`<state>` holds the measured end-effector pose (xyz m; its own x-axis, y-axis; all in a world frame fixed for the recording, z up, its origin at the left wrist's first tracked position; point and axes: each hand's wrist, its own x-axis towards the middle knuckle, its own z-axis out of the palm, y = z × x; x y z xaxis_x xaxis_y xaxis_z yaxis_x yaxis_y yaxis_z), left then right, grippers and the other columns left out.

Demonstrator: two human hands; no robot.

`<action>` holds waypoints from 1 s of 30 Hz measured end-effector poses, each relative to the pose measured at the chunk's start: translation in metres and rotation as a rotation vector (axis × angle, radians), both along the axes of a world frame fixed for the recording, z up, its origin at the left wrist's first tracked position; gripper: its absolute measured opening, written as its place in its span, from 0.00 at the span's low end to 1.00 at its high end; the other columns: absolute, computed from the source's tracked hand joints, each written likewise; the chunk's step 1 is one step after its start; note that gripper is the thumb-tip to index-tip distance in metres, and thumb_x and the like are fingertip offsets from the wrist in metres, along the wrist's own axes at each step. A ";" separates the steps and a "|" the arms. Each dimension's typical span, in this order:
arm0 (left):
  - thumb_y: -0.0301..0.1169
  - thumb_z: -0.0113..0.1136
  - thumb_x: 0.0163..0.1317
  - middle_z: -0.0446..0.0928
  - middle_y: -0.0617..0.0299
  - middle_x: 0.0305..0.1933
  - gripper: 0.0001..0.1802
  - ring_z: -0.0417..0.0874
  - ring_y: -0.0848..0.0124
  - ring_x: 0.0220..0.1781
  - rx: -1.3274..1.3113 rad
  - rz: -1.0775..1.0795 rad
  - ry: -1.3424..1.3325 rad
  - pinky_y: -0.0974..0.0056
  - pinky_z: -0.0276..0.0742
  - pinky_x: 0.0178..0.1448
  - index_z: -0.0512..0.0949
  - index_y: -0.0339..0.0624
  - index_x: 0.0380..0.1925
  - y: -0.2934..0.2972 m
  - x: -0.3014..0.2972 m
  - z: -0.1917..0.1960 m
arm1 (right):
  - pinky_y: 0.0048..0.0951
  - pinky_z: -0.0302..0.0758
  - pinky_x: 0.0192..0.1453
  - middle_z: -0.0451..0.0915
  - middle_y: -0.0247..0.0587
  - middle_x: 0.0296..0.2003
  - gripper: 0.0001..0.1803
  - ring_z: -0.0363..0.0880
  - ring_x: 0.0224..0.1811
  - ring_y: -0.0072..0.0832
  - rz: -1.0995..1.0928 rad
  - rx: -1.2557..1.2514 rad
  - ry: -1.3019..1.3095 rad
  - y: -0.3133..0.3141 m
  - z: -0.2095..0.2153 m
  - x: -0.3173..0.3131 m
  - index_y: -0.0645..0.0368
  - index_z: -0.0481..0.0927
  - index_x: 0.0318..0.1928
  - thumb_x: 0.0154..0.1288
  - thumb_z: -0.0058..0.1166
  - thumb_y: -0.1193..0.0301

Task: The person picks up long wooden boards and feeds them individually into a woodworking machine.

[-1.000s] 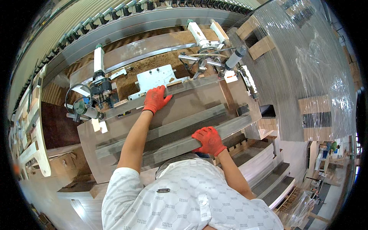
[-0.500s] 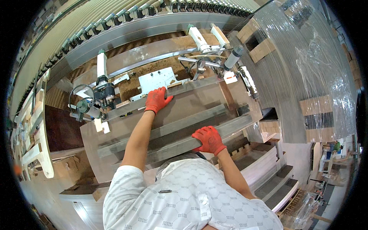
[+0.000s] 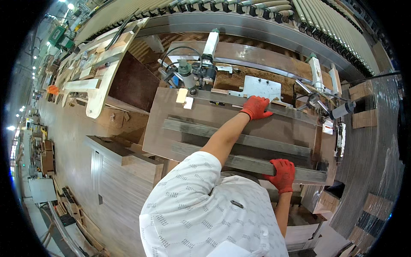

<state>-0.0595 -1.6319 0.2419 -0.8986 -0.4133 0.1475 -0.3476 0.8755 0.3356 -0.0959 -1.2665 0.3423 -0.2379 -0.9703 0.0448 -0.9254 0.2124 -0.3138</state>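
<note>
My left hand [image 3: 256, 108] wears a red glove and is closed over a long grey strip [image 3: 295, 114] at the back of a brown worktable [image 3: 159, 120]. Its fingers bend over the far edge while its thumb points right. At the table's near side, my right hand [image 3: 281, 174], gloved in red too, grips another grey strip [image 3: 246, 164] towards its right end. Between the hands lies a third grey strip [image 3: 265, 142], which neither one touches. A pale metal plate [image 3: 262, 87] sits just beyond my left hand.
Clamp-like machine units stand at the table's left [image 3: 188, 73] and right [image 3: 325, 107]. Behind runs a roller conveyor [image 3: 239, 6]. Film-wrapped grey boards [image 3: 366, 158] are stacked at right, pale boards [image 3: 120, 171] at left. A wooden rack [image 3: 96, 81] holds scraps.
The view has swung left, so the table and hands appear further right and more floor shows at left. Both hands remain on their strips.
</note>
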 end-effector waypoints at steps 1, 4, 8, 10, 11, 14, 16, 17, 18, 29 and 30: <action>0.67 0.65 0.68 0.89 0.50 0.44 0.35 0.91 0.48 0.47 0.000 0.006 -0.021 0.44 0.85 0.54 0.83 0.43 0.47 -0.002 0.000 0.002 | 0.48 0.73 0.69 0.87 0.31 0.50 0.37 0.83 0.60 0.39 -0.005 0.018 -0.013 -0.001 -0.001 -0.002 0.43 0.88 0.53 0.38 0.86 0.52; 0.68 0.64 0.68 0.89 0.50 0.45 0.36 0.92 0.49 0.49 -0.002 0.004 -0.052 0.45 0.85 0.55 0.83 0.43 0.49 -0.005 -0.004 0.003 | 0.49 0.72 0.71 0.87 0.31 0.51 0.38 0.83 0.61 0.40 -0.025 0.035 -0.023 -0.004 -0.002 -0.003 0.43 0.88 0.54 0.37 0.86 0.53; 0.68 0.64 0.69 0.89 0.51 0.47 0.36 0.91 0.50 0.50 -0.008 0.011 -0.039 0.45 0.85 0.56 0.82 0.44 0.50 -0.008 -0.005 -0.001 | 0.49 0.72 0.71 0.87 0.31 0.51 0.38 0.83 0.60 0.39 -0.017 0.042 -0.011 -0.007 -0.003 -0.007 0.43 0.88 0.54 0.37 0.86 0.52; 0.68 0.64 0.69 0.88 0.51 0.48 0.36 0.91 0.50 0.51 0.006 0.003 -0.035 0.46 0.84 0.56 0.82 0.44 0.50 -0.009 -0.004 0.000 | 0.49 0.73 0.71 0.87 0.31 0.51 0.38 0.83 0.60 0.39 -0.007 0.026 -0.010 -0.006 -0.003 -0.008 0.43 0.88 0.54 0.38 0.86 0.52; 0.68 0.64 0.69 0.88 0.51 0.49 0.35 0.91 0.50 0.52 0.017 -0.003 -0.034 0.46 0.84 0.56 0.82 0.44 0.50 -0.007 -0.002 -0.002 | 0.49 0.73 0.71 0.87 0.32 0.51 0.38 0.83 0.60 0.39 -0.005 0.024 -0.011 -0.004 -0.003 -0.006 0.43 0.88 0.54 0.38 0.86 0.51; 0.68 0.65 0.67 0.89 0.52 0.46 0.36 0.91 0.52 0.51 -0.005 -0.014 0.012 0.48 0.83 0.56 0.83 0.44 0.49 -0.001 0.002 -0.005 | 0.48 0.73 0.70 0.88 0.31 0.52 0.39 0.83 0.60 0.39 -0.006 0.026 -0.027 0.001 -0.002 -0.001 0.44 0.88 0.54 0.37 0.87 0.51; 0.68 0.64 0.69 0.88 0.52 0.47 0.36 0.91 0.51 0.51 0.002 -0.014 -0.017 0.47 0.84 0.57 0.82 0.44 0.50 0.003 0.003 -0.006 | 0.48 0.73 0.70 0.88 0.31 0.52 0.39 0.83 0.60 0.39 0.005 0.010 -0.013 0.006 -0.006 -0.001 0.44 0.88 0.54 0.36 0.87 0.52; 0.68 0.63 0.69 0.88 0.52 0.48 0.36 0.90 0.51 0.52 0.003 -0.018 -0.033 0.46 0.84 0.57 0.82 0.44 0.51 0.004 0.002 -0.004 | 0.48 0.73 0.69 0.88 0.31 0.52 0.39 0.83 0.60 0.39 0.006 -0.001 -0.006 0.007 -0.007 -0.001 0.44 0.88 0.54 0.36 0.87 0.52; 0.68 0.63 0.69 0.88 0.52 0.48 0.36 0.90 0.51 0.52 0.004 -0.012 -0.042 0.46 0.83 0.57 0.82 0.43 0.51 0.005 0.002 -0.002 | 0.48 0.73 0.70 0.88 0.32 0.52 0.39 0.83 0.60 0.39 0.001 0.002 -0.017 0.007 -0.006 0.000 0.44 0.87 0.54 0.36 0.87 0.52; 0.67 0.67 0.65 0.88 0.52 0.50 0.35 0.90 0.53 0.55 0.024 0.027 -0.005 0.48 0.80 0.61 0.84 0.44 0.49 0.016 0.005 -0.007 | 0.49 0.72 0.71 0.88 0.32 0.52 0.39 0.83 0.61 0.40 -0.007 -0.015 -0.023 0.018 -0.005 0.005 0.44 0.87 0.55 0.37 0.87 0.51; 0.66 0.67 0.65 0.88 0.52 0.50 0.35 0.90 0.52 0.56 0.030 0.021 -0.012 0.48 0.80 0.61 0.84 0.44 0.49 0.017 0.005 -0.007 | 0.49 0.72 0.71 0.88 0.32 0.52 0.39 0.83 0.61 0.40 -0.010 0.000 -0.020 0.020 -0.004 0.005 0.44 0.88 0.55 0.38 0.87 0.50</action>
<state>-0.0547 -1.6145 0.2352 -0.8911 -0.4364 0.1241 -0.3701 0.8574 0.3578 -0.0905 -1.2466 0.3380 -0.2480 -0.9679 0.0401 -0.9170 0.2212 -0.3319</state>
